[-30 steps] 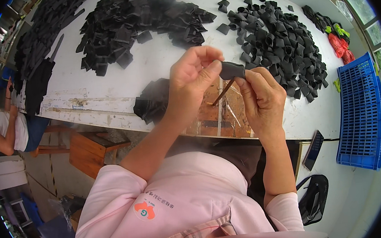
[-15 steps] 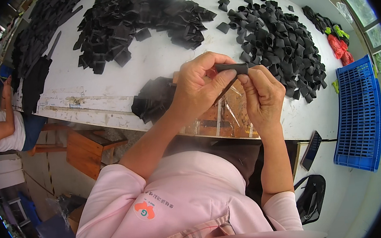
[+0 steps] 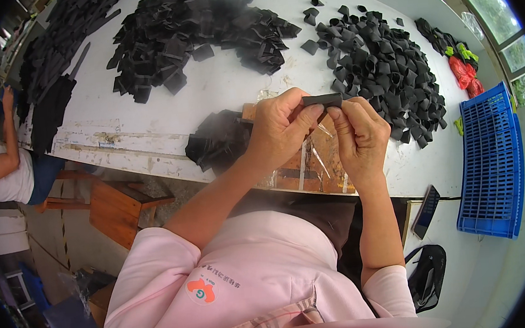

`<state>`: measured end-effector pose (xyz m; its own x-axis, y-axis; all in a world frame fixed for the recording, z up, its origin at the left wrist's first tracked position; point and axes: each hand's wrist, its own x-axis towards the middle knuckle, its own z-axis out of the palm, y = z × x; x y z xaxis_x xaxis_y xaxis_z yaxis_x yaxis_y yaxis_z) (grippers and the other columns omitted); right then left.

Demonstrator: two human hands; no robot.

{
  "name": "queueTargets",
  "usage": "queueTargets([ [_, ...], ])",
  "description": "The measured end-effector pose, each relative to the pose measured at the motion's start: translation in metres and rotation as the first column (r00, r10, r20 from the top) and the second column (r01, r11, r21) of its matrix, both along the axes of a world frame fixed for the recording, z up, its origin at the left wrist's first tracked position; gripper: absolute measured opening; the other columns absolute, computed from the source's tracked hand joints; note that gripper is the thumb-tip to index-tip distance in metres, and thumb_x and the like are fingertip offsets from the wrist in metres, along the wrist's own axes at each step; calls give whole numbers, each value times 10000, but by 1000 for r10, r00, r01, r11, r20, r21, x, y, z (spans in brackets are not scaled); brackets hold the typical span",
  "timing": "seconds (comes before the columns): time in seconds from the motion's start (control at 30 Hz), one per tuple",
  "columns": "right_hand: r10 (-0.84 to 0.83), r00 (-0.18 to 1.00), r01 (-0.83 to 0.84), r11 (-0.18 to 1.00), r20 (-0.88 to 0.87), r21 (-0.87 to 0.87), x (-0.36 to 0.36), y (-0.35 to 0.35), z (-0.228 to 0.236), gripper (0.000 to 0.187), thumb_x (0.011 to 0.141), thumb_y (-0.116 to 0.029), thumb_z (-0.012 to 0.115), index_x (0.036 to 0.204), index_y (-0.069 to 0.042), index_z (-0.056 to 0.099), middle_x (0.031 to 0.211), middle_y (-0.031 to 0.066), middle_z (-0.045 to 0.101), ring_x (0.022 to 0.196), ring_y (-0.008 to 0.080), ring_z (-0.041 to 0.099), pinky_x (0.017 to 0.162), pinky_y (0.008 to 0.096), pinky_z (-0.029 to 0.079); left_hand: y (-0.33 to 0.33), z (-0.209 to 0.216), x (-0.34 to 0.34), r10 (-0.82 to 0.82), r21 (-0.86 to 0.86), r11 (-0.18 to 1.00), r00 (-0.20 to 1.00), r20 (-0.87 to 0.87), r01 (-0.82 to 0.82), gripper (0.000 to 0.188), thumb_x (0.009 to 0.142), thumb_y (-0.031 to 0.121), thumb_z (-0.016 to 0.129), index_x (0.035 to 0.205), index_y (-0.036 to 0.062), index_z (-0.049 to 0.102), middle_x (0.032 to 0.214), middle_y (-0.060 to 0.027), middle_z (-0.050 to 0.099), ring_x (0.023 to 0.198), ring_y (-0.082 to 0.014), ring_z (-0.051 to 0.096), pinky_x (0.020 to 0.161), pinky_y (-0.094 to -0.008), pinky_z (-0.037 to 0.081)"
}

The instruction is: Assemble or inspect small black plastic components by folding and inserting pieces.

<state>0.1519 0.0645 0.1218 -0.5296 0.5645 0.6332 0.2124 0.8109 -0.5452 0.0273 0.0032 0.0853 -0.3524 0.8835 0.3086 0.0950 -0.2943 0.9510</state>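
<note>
A small black fabric piece [image 3: 322, 100] is stretched between my two hands above the near edge of the table. My left hand [image 3: 281, 125] pinches its left part, thumb along the front. At its right end, the thumb and fingertips of my right hand [image 3: 361, 131] grip it. Part of the piece is hidden behind my fingers. Below my hands lies a worn brown board [image 3: 298, 176] with clear strips on it. Left of my left hand sits a small heap of black fabric pieces [image 3: 214, 144].
A pile of flat black pieces [image 3: 170, 41] covers the far middle of the white table [image 3: 165, 125]; looped black pieces [image 3: 385, 66] heap at the right. A blue plastic crate [image 3: 490, 163] stands beyond the right edge. Another person [image 3: 4, 168] sits at far left near a wooden stool [image 3: 116, 205].
My hands have come slightly nearer, still holding the black piece between them. The whole view has shifted a little. The other person's raised arm has moved up slightly.
</note>
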Motion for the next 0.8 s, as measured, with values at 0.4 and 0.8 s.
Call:
queueTargets([
  [0.4, -5, 1000, 5, 1000, 25, 24, 2, 0, 4, 61, 751, -51, 611, 727, -12, 570, 575, 72, 463, 461, 206, 441, 429, 306, 347, 3, 24, -1, -19, 131, 991, 994, 108, 4, 86, 797, 57, 594, 830, -23, 589, 683, -7, 556, 584, -31, 481, 519, -173, 399],
  [0.8, 31, 992, -38, 998, -122, -58, 15, 10, 31, 133, 771, -99, 607, 693, -1, 564, 538, 49, 485, 454, 143, 452, 408, 281, 327, -21, 14, 1, 122, -56, 992, 977, 173, -114, 103, 839, 110, 556, 806, 13, 553, 630, -4, 545, 509, -24, 461, 473, -141, 364],
])
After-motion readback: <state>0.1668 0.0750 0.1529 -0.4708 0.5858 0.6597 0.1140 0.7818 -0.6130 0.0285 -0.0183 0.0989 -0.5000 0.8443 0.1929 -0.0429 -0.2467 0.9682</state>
